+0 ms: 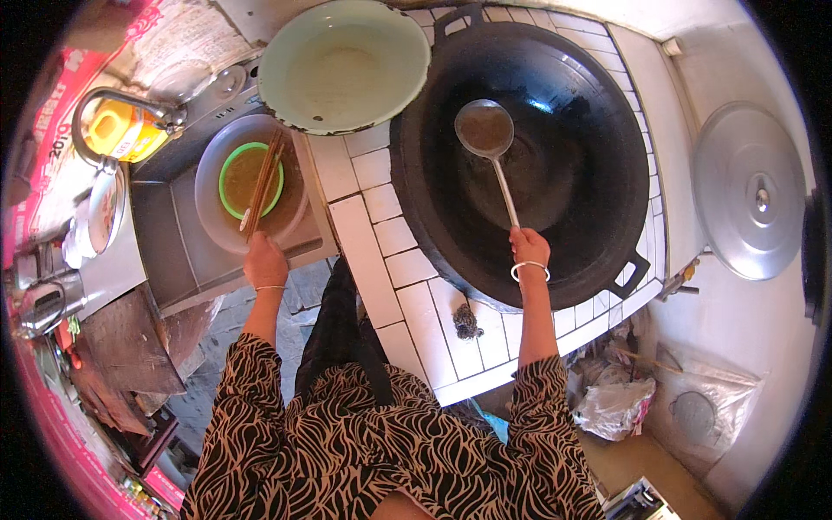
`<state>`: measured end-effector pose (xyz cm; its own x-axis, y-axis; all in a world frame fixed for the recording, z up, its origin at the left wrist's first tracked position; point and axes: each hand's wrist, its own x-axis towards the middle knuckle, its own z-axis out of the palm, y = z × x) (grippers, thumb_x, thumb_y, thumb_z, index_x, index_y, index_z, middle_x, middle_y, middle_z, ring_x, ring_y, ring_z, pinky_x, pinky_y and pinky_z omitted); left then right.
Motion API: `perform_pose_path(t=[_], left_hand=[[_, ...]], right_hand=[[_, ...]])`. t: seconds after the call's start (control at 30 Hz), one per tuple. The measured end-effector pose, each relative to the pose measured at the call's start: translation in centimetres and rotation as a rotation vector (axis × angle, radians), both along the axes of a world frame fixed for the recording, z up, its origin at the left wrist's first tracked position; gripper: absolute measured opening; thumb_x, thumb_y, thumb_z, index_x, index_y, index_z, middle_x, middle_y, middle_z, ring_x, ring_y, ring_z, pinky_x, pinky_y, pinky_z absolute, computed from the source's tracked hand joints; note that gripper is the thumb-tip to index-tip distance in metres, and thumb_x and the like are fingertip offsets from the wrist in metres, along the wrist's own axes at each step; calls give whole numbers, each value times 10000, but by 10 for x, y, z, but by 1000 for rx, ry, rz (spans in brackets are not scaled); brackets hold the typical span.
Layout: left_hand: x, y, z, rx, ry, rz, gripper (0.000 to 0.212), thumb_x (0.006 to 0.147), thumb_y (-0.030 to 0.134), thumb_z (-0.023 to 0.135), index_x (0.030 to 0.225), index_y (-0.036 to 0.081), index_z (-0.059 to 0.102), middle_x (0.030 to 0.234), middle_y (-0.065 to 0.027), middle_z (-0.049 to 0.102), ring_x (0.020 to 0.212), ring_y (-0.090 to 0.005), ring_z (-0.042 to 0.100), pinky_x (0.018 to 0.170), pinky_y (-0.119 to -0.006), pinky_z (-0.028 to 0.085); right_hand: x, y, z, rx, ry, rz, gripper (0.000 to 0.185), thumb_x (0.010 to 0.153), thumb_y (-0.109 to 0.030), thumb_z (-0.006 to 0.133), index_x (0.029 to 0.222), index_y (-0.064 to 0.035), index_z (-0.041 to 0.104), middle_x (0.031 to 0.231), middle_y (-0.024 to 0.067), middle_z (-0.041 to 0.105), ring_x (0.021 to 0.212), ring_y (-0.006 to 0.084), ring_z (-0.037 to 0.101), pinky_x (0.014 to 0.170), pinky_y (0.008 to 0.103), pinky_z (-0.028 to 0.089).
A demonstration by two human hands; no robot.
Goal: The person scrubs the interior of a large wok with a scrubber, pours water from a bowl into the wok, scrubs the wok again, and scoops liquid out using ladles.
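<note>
My right hand (531,250) grips the handle of a metal ladle (484,128), whose bowl, with brownish liquid in it, is over the inside of a big black wok (578,214). My left hand (265,263) is at the lower ends of several wooden chopsticks (265,179) and a white-ended utensil (245,220). These lie slantwise over a green-rimmed bowl (224,170) of cloudy liquid, inside a translucent plastic basin (209,214) in the sink. How firmly the left fingers hold them is hard to see. A chipped pale green enamel basin (344,71) with liquid stands between sink and wok.
A wire scourer (467,322) lies on the white tiled stove top (416,325). The sink (162,240) has a curved faucet (78,123) beside a yellow jug (120,133). At the right, a round aluminium lid (747,188) is upright by the wall; plastic bags (614,406) lie below.
</note>
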<state>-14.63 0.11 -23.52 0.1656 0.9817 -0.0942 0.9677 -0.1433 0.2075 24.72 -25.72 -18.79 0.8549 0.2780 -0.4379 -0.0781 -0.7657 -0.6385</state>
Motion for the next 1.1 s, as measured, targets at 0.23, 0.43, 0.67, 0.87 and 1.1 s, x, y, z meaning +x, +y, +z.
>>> perform_pose_path(t=[0.23,0.43,0.67,0.87,1.1], left_hand=[[11,-2,14,-34,-20,-4,175,845,245,439,839,77,488,801,-198,591,732,-378,585,624,-485,447],[11,-2,13,-55,-34,23,179,842,248,447,861,74,487,867,-181,585,787,-370,582,657,-473,450],[8,-1,12,-82,-55,56,155,824,219,469,885,77,480,848,-164,583,766,-364,588,650,-466,457],[9,-1,4,-22,-77,69,158,830,248,458,833,91,470,793,-185,601,715,-374,593,609,-485,453],[7,-2,5,-49,-26,67,146,819,228,472,853,86,471,819,-152,594,734,-355,596,624,-463,469]], right_hand=[[-34,-4,70,68,66,26,234,787,-198,604,674,8,596,539,22,507,498,84,456,473,247,361],[-66,-12,104,100,249,66,196,787,-153,608,661,-4,587,545,-5,497,502,59,437,466,220,348],[-96,-14,117,87,243,207,183,778,-145,626,665,-8,582,547,-23,492,512,43,423,470,207,330],[-121,9,116,112,126,407,172,779,-148,616,683,-10,583,524,29,499,512,59,447,462,247,360],[-172,83,111,-127,-529,849,190,799,-197,575,718,-42,502,647,153,553,599,322,586,518,398,453]])
